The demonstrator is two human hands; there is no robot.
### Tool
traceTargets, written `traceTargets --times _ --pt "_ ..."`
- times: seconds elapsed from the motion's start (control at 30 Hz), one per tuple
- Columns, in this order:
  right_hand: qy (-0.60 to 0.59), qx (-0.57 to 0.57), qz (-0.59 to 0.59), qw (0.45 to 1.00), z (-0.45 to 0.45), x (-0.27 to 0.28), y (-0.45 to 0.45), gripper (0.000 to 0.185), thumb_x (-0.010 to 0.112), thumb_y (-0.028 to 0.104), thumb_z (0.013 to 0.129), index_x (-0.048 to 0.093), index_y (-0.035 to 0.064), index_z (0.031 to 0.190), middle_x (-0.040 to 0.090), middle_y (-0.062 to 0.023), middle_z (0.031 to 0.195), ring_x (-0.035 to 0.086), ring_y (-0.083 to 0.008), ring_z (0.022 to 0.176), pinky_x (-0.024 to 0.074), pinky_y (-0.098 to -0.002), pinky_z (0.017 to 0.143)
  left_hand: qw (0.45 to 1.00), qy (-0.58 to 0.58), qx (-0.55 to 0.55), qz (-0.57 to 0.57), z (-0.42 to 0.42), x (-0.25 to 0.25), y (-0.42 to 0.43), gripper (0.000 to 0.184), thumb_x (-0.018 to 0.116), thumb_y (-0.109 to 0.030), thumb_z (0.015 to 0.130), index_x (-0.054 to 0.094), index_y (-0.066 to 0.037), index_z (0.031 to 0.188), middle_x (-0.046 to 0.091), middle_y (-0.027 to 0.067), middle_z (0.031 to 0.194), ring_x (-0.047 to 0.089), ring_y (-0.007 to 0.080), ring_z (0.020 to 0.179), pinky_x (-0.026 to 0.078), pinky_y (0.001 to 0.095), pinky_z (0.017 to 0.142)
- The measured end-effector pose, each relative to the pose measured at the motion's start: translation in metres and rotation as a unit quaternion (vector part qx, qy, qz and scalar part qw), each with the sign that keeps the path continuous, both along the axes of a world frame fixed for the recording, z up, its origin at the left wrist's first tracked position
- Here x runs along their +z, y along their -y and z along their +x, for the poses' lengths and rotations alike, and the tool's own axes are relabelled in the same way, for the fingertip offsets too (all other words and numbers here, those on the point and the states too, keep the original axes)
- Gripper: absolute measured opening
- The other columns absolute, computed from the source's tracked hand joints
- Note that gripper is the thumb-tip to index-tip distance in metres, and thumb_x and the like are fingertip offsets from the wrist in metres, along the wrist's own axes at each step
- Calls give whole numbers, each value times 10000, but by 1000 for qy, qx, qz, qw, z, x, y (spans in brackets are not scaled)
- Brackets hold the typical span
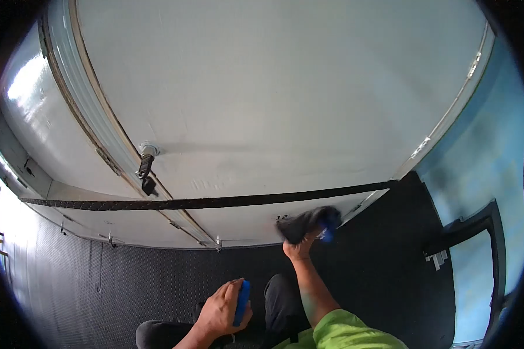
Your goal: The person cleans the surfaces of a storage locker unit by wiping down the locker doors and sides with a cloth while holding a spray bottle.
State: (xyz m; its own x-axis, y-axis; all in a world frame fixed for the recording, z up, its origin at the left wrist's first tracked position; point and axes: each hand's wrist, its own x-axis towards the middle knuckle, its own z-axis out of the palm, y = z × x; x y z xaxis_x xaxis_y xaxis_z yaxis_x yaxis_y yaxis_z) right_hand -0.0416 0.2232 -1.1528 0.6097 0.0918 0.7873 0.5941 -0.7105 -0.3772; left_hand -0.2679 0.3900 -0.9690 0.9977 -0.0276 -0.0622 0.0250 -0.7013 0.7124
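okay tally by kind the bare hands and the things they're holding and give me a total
Bare hands: 2, left hand and right hand
Blue block: 1, in the left hand
Dark cloth: 1, in the right hand
Total: 4
The blurred blue patch beside the dark cloth isn't counted; I can't tell whether it's a separate item.

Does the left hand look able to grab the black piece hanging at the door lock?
Probably not as it is: the left hand holds a blue object. Otherwise nothing visible seems to block the way to the black hanging piece.
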Motion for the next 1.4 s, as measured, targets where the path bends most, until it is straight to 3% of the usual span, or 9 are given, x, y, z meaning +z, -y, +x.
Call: traceTargets --times 0.27,0.43,0.67,0.87,0.93,1.13,1.27,1.33,1.4 --pt "-190 -121 423 878 48 -29 60 657 488 339 911 284 -38 1409 260 -315 1440 283 -486 1303 177 -576 1085 1000 16 -5 -7 -2 -10 -6 559 631 -177 796 423 117 1224 552 306 1140 596 422 1035 508 459 895" --pt "51 37 53 997 -16 43 0 567 592 252 832 426 -5 1310 385 -272 1354 373 -471 1226 247 -580 1041 1000 -8 0 1 7 -8 -7 561 635 -165 796 417 115 1230 545 305 1152 588 428 1047 511 460 891" --pt "-116 145 177 966 5 35 26 302 607 195 836 612 -14 1054 610 -183 1065 580 -347 972 446 -440 888 995 96 -5 11 2 -4 -11 527 642 -160 810 403 77 1216 556 274 1147 610 398 1004 533 447 830" --pt "-70 297 -288 908 -28 -1 1 293 648 259 787 633 98 1031 640 -160 960 634 -354 785 511 -433 750 998 56 -16 15 -11 -8 -16 649 677 -237 793 378 81 1274 508 281 1244 547 408 1135 482 451 949" --pt "61 383 -221 895 -2 -8 12 274 640 247 775 627 85 995 646 -147 917 621 -336 651 508 -421 605 997 76 -4 7 -13 -12 -18 665 673 -243 794 368 81 1289 492 281 1268 525 404 1167 472 449 966" --pt "235 146 -283 918 12 91 -19 394 641 245 725 596 -38 995 599 -187 999 527 -380 918 362 -536 823 994 95 -9 -49 -26 -6 -9 649 625 -221 788 376 121 1281 488 313 1238 499 417 1179 479 416 942" --pt "173 290 -423 841 -2 49 -73 341 578 236 798 618 106 1111 590 -152 1103 529 -405 1013 410 -508 878 993 109 -13 -36 -24 -10 -6 651 647 -170 754 377 121 1270 497 306 1222 507 413 1166 494 424 918" --pt "-154 465 -434 756 12 16 -53 343 519 128 829 620 83 1154 632 -138 1108 587 -349 1021 440 -443 922 992 110 21 -50 -28 -14 -7 630 656 -161 737 396 116 1240 507 298 1205 519 407 1147 499 427 903" --pt "-41 491 -428 758 5 82 -69 295 535 108 845 643 71 1117 642 -144 1126 613 -285 1042 470 -380 916 989 112 51 -78 -28 -15 -11 609 665 -152 720 415 110 1209 517 291 1188 530 400 1129 504 429 888"
